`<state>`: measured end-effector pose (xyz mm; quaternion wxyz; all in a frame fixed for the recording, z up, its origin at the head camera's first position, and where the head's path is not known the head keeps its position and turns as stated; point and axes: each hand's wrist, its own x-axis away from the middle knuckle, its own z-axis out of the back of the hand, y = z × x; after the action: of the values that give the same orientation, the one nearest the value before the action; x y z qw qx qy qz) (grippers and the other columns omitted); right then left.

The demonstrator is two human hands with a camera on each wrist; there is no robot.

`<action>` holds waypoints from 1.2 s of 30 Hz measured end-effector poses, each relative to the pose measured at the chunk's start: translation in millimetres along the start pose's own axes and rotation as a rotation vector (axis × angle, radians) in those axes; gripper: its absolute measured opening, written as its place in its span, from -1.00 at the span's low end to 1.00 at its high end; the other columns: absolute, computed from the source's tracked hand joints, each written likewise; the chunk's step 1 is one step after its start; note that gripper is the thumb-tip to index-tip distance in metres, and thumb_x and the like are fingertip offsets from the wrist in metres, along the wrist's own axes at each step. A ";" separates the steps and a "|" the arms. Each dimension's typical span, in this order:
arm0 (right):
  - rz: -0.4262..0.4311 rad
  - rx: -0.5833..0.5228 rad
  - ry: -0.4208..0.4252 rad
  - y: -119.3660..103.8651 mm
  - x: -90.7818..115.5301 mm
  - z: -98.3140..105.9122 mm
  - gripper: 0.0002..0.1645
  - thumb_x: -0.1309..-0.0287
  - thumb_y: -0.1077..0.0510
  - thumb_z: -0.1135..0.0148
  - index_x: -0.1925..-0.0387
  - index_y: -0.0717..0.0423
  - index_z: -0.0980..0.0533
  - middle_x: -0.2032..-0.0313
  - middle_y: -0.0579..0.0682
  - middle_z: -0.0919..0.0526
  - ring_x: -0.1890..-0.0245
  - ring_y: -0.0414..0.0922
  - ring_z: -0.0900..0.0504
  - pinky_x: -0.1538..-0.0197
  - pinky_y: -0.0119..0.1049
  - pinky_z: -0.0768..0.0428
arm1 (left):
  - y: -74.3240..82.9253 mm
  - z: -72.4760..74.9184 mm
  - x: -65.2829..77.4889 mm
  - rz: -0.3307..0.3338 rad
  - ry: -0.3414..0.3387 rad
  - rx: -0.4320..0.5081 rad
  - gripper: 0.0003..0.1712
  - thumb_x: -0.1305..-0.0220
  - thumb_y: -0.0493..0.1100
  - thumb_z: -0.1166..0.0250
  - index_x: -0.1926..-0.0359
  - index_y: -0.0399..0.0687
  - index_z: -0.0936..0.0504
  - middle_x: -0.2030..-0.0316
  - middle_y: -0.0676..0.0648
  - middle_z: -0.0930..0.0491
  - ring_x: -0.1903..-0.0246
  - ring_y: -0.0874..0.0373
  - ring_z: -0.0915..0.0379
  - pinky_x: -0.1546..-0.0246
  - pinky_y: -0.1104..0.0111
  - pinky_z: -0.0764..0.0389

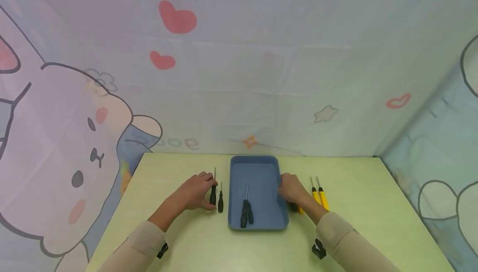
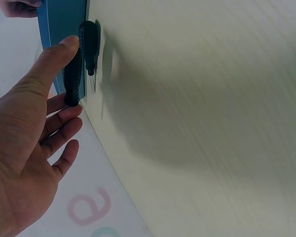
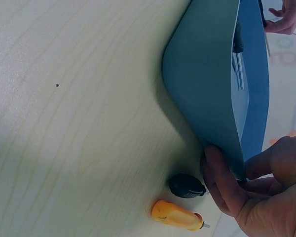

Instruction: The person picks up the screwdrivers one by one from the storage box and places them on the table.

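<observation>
My left hand (image 1: pixel 197 191) is at the left of the tray, its thumb and fingers on the handle of a black screwdriver (image 2: pixel 73 84) whose shaft points away from me. Beside it on the table lies a smaller black screwdriver (image 1: pixel 220 202), apart from the hand. My right hand (image 1: pixel 292 187) grips the right wall of the blue tray (image 1: pixel 257 159), with the thumb and fingers on either side of the rim in the right wrist view. Inside the tray are two black screwdrivers (image 1: pixel 244 214), lying side by side near its front end.
Right of the tray lie two yellow-handled screwdrivers (image 1: pixel 319 197). Nearer my right hand, a black handle (image 3: pixel 185 185) and an orange-yellow handle (image 3: pixel 177 216) rest on the pale wooden table (image 1: pixel 194 243). A printed cloth (image 1: pixel 239 77) hangs behind the table's back edge.
</observation>
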<state>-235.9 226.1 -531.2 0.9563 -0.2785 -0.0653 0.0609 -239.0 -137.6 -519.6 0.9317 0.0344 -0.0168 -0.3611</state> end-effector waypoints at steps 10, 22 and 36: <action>0.004 -0.009 0.006 2.2 -0.8 -1.8 -0.86 -0.23 0.41 -0.01 0.32 0.34 -0.52 0.49 0.09 -0.48 0.54 -0.02 -0.48 0.48 -0.23 -0.50 | -1.6 -10.6 -1.0 0.021 -0.027 0.040 -0.16 -0.03 0.27 -0.66 -0.18 -0.17 -0.66 -0.07 -0.10 -0.55 -0.08 -0.05 -0.46 -0.07 0.04 -0.60; 0.024 0.023 0.017 1.9 -1.4 -1.0 -0.84 -0.22 0.41 -0.03 0.28 0.40 -0.54 0.44 0.12 -0.51 0.49 0.01 -0.48 0.41 -0.15 -0.56 | -0.9 -14.4 -1.6 0.045 -0.056 0.060 -0.14 -0.03 0.28 -0.66 -0.19 -0.17 -0.66 -0.08 -0.09 -0.55 -0.09 -0.05 -0.45 -0.03 0.04 -0.60; 0.010 0.026 0.023 0.9 -0.8 -1.2 -0.85 -0.20 0.42 -0.03 0.29 0.38 -0.53 0.45 0.11 -0.51 0.49 0.00 -0.47 0.40 -0.15 -0.56 | -4.3 -22.0 -2.1 0.075 -0.081 0.139 -0.18 -0.05 0.24 -0.66 -0.20 -0.16 -0.68 -0.07 -0.10 -0.56 -0.05 -0.06 -0.46 -0.02 0.04 -0.60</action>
<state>-236.5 226.2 -532.7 0.9602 -0.2672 -0.0518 0.0634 -242.2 -138.3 -541.9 0.9384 0.0839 -0.0807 -0.3253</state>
